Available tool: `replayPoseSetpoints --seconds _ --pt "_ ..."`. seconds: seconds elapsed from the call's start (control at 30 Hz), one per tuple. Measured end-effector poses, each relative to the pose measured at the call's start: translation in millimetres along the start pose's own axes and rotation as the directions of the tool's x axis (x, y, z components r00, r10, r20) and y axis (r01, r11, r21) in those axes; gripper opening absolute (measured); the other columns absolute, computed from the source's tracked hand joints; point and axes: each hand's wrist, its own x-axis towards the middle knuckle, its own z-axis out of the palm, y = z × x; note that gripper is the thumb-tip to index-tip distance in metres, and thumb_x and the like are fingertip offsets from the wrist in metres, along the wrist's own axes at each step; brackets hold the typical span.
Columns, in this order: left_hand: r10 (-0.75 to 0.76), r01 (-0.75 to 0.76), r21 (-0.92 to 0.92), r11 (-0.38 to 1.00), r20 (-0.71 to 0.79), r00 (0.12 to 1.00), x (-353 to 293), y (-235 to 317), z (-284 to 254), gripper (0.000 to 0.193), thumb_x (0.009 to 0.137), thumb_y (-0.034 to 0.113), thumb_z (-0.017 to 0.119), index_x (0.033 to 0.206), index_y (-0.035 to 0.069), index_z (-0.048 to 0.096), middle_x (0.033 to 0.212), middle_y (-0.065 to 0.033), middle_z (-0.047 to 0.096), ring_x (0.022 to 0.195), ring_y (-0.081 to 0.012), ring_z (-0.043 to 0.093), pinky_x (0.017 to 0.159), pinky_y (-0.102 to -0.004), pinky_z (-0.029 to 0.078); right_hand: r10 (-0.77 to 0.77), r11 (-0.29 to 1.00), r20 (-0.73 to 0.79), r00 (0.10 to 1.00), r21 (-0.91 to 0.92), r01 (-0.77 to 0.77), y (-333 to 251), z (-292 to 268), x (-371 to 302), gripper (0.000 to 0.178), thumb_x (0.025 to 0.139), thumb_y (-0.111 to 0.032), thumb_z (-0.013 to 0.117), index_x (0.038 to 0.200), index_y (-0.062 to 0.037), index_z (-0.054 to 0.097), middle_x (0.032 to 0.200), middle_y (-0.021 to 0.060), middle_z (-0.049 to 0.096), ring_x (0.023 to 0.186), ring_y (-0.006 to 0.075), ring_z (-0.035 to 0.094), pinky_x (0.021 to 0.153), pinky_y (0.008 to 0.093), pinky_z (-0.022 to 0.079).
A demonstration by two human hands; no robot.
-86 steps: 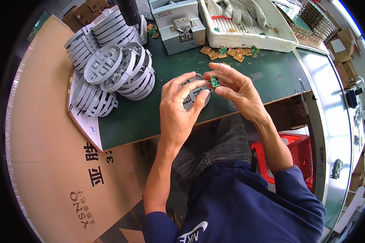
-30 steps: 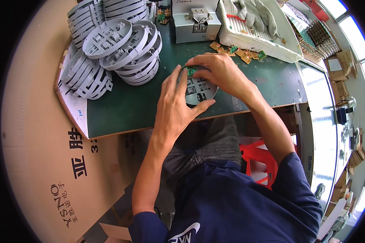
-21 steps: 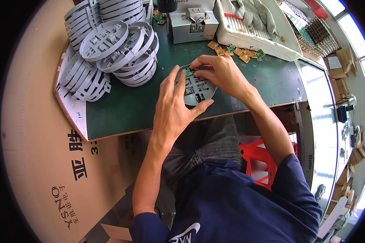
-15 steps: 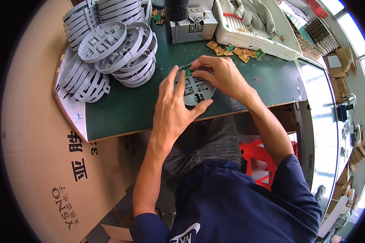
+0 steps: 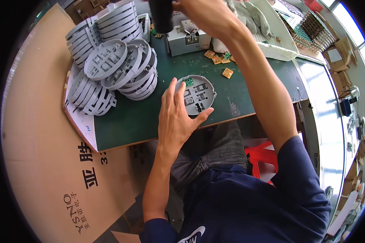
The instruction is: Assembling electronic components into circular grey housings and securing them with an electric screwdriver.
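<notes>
On the green tabletop lies a round grey plastic housing (image 5: 207, 90), with moulded compartments and a small green circuit board (image 5: 188, 82) at its upper left. My left hand (image 5: 176, 107) grips the housing by its rim, fingers along the left side and thumb at the lower right. My right hand (image 5: 209, 16) is raised at the upper edge of the view, beside a black cylindrical tool (image 5: 161, 16). Its fingers are mostly cut off, so whether it grips the tool is unclear. A silver metal box-shaped device (image 5: 188, 42) stands below that hand.
Stacked grey housings (image 5: 105, 60) fill the table's left side. Several small tan boards (image 5: 227, 73) lie near a white tray (image 5: 278, 52) holding work gloves (image 5: 253, 18). A large cardboard sheet (image 5: 40, 121) stands at left; a red stool (image 5: 261, 158) is below the table.
My right hand has left the housing and moved up to the black tool. My left hand stays on the housing. The whole view has shifted slightly.
</notes>
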Motion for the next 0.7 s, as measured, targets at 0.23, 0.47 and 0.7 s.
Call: replayPoseSetpoints --seconds 0.23,0.47,0.7 --pt "-0.037 0.037 -0.020 0.999 0.039 0.999 0.8 2.2 -3.3 0.096 0.082 0.061 0.078 0.142 -0.008 0.049 0.153 -0.0234 0.042 0.136 -0.0387 0.046 0.111 -0.0472 0.045 0.083 0.935 -0.276 0.958 0.353 0.021 10.0 6.6 0.0 0.048 0.097 -0.035 0.071 0.123 0.0021 0.055 0.103 0.0124 0.070 0.088 0.0176 0.071 0.077 0.0319 0.060" --pt "-0.047 0.048 -0.017 0.999 0.043 0.998 0.5 2.1 -4.3 0.096 0.082 0.061 0.078 0.142 -0.007 0.049 0.153 -0.0230 0.042 0.137 -0.0382 0.046 0.111 -0.0470 0.045 -0.049 0.997 -0.474 0.879 0.033 0.073 32.6 -27.0 9.8 0.020 0.096 -0.019 0.066 0.103 -0.0041 0.054 0.070 0.0010 0.057 0.059 0.0097 0.055 0.054 0.0276 0.046" --pt "-0.067 0.068 -0.026 0.997 0.058 0.996 2.4 6.4 -6.0 0.096 0.082 0.061 0.079 0.142 -0.008 0.050 0.153 -0.0229 0.042 0.136 -0.0382 0.046 0.112 -0.0467 0.044 -0.040 0.993 -0.499 0.866 -0.118 -0.023 46.9 -24.3 17.3 0.027 0.091 -0.020 0.070 0.106 -0.0025 0.055 0.070 0.0003 0.058 0.056 0.0113 0.055 0.051 0.0286 0.046"
